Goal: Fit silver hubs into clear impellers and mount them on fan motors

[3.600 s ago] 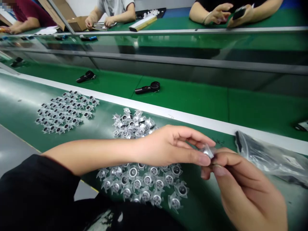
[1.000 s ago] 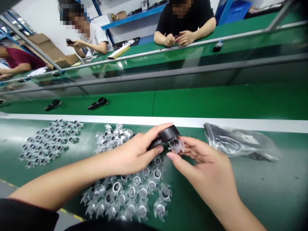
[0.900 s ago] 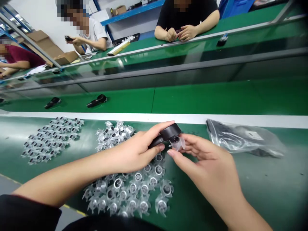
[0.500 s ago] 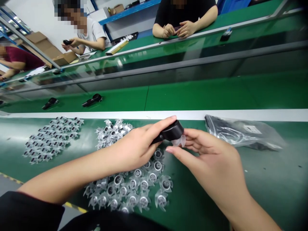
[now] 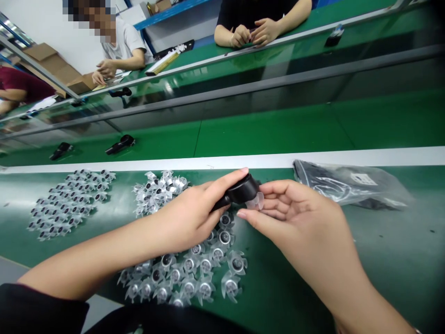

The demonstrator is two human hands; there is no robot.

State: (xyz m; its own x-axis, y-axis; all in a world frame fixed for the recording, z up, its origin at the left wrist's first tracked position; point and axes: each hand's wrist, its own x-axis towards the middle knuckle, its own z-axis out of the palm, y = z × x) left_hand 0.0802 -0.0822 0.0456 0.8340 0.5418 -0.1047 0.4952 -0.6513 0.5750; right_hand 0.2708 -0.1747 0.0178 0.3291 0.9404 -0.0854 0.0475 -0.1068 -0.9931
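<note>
Black plastic housing [image 5: 240, 191] sits gripped in the left hand [image 5: 184, 222], its fingers [image 5: 225, 183] closed around it. Clear fan [image 5: 255, 201] rests against the housing's round head, beside the right hand [image 5: 302, 218], whose fingers [image 5: 278, 195] curl half-open; whether they grip it cannot be told. Loose fans [image 5: 184, 273] cover the green surface [image 5: 295, 278] at 6 and 9 o'clock; a plastic bag [image 5: 347, 183] lies at 2 o'clock.
</note>
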